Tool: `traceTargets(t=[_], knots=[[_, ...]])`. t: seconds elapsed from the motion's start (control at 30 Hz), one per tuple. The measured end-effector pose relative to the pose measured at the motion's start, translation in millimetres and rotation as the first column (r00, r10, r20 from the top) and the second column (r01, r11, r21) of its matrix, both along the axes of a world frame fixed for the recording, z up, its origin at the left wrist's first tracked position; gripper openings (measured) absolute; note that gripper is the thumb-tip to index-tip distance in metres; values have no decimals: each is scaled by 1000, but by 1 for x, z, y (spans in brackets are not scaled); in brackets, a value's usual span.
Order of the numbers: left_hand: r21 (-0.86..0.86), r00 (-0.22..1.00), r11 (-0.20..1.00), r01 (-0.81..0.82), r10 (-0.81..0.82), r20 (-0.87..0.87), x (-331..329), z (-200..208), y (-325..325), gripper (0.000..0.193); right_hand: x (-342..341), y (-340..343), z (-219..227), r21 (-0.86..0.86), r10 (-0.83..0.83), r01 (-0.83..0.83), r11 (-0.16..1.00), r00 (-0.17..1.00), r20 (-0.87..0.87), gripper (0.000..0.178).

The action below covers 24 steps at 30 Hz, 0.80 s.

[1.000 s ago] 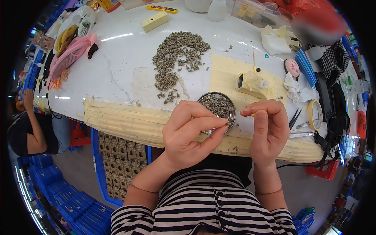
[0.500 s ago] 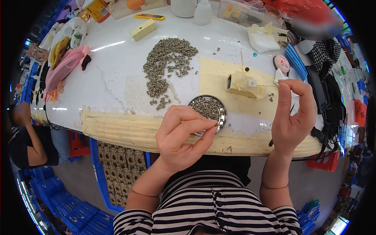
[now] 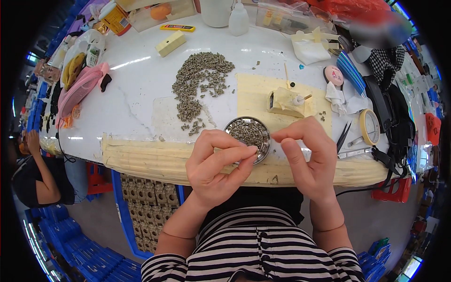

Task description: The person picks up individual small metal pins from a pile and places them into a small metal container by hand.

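My left hand [image 3: 218, 164] is closed in a pinch at the near edge of a round steel dish [image 3: 268, 141], with a tiny metal part [image 3: 256, 151] just showing at its fingertips. Small metal parts [image 3: 249, 130] fill much of the dish. To the right of the dish is my right hand [image 3: 310, 157], fingers curled, thumb and forefinger slightly apart, nothing visible between them. Beyond it lies a tape-wrapped block [image 3: 284, 104] with a white nozzle [image 3: 298, 100], where a short thin stick [image 3: 307, 97] pokes out. A heap of similar metal parts [image 3: 188, 87] spreads at centre left.
Right of my hands lie a tape roll [image 3: 370, 127], dark tweezers [image 3: 344, 135] and white tissue [image 3: 335, 97]. A cream block [image 3: 170, 43] and a white squeeze bottle [image 3: 239, 19] stand farther back. Below the table's edge is a blue tray [image 3: 123, 211] of metal castings. Another person [image 3: 42, 181] sits at left.
My right hand has moved left and nearer, from beside the nozzle to beside the dish. The thin line between it and the nozzle no longer shows. My left hand keeps its pinch almost unmoved.
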State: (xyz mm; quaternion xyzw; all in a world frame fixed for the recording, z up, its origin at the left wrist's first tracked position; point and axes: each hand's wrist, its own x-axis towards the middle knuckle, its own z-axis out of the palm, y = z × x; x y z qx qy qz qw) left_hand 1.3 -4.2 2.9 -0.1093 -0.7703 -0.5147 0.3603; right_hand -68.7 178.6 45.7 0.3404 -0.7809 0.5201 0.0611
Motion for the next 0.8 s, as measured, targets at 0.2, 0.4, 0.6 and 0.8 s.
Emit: traceTargets(t=[0.2,0.4,0.6,0.8], knots=[[-36,1000,999,16,-16,4,-1,0,0,29,7,-11,-15,-180,202,-139,974,892,404,8],[-90,999,995,-45,46,11,-2,-1,4,27,4,-7,-23,-78,75,-68,995,993,88,13],[-41,995,996,-78,80,55,-2,-2,5,26,14,-11,-23,13,-17,23,1000,931,-365,29],[-13,996,998,-60,61,58,0,-1,4,26,12,-11,-23,-42,14,-19,999,993,-121,26]])
